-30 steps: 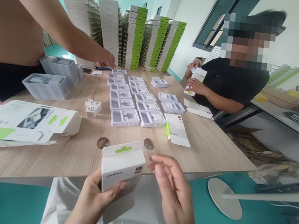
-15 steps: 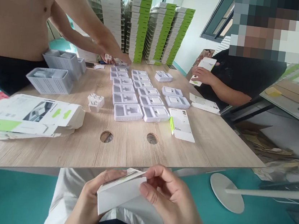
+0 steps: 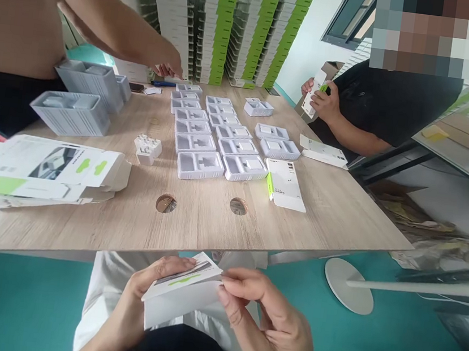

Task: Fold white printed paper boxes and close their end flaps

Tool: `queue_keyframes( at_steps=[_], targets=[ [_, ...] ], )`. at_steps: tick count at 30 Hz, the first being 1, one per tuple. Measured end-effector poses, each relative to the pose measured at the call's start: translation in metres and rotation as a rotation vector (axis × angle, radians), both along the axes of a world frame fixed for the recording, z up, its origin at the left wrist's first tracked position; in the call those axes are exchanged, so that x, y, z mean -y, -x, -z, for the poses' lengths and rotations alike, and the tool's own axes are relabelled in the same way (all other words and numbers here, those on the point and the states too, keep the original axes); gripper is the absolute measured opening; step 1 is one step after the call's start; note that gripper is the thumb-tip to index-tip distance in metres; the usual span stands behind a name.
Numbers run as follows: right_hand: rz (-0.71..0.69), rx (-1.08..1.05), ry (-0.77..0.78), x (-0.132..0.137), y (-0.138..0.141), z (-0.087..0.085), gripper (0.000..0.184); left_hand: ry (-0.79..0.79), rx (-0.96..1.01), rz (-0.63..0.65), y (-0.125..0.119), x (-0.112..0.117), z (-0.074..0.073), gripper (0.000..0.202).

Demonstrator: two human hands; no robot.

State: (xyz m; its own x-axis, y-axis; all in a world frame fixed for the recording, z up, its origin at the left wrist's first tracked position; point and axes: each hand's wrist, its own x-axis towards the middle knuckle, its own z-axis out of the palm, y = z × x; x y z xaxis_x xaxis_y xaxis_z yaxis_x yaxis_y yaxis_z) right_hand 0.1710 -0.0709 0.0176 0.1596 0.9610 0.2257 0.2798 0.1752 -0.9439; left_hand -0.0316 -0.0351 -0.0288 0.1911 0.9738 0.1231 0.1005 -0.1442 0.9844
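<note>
The left hand (image 3: 141,289) is closed around the left end of a small white cardboard box with a bright green mark on its upper panel (image 3: 180,302); its fingers lie along the top edge; the right hand (image 3: 273,328) is narrow, thumb and forefinger pinching the box's right end; the box is tilted between the two hands, above white trousers (image 3: 92,309) and just short of the table's near edge.

Beyond the hands spreads a pale wood-grain table (image 3: 200,228) with two round holes, one ahead of each hand; past these, ahead of the gap between the hands, stand rows of shallow white plastic trays with moulded compartments (image 3: 200,176), the rearmost farthest from the hands; ahead of the left hand sits a cluster of small white blocks (image 3: 147,150); farther out to its left lies a pile of flattened white-and-green printed cartons (image 3: 47,172), with upright bundles of nested white trays (image 3: 73,116) behind it; ahead of the right hand lies a flat white carton with a green side flap (image 3: 288,186).

Farthest from the hands rise tall stacks of white-and-green boxes (image 3: 216,31); beyond the right hand, a co-worker in a black shirt (image 3: 401,105) holds a white carton (image 3: 314,94); beyond the left hand, another person's bare arm (image 3: 124,31) reaches over the table.
</note>
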Motion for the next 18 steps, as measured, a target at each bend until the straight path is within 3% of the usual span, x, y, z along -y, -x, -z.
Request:
queue_keyframes(
  at_steps=[4,8,13,18],
  targets=[
    [0.058,0.038,0.064,-0.001,0.003,-0.002,0.02,0.007,-0.038,0.006,0.0,0.0,0.0,0.023],
    [-0.026,0.06,0.127,-0.006,-0.004,-0.004,0.017,0.001,-0.085,0.042,0.001,0.002,0.005,0.024],
    [-0.086,-0.16,0.286,-0.012,-0.005,-0.003,0.024,-0.046,-0.039,0.095,0.002,0.002,0.008,0.025],
    [-0.129,-0.322,0.386,-0.009,0.004,0.005,0.039,0.096,-0.053,0.158,0.0,0.004,0.003,0.026]
  ],
)
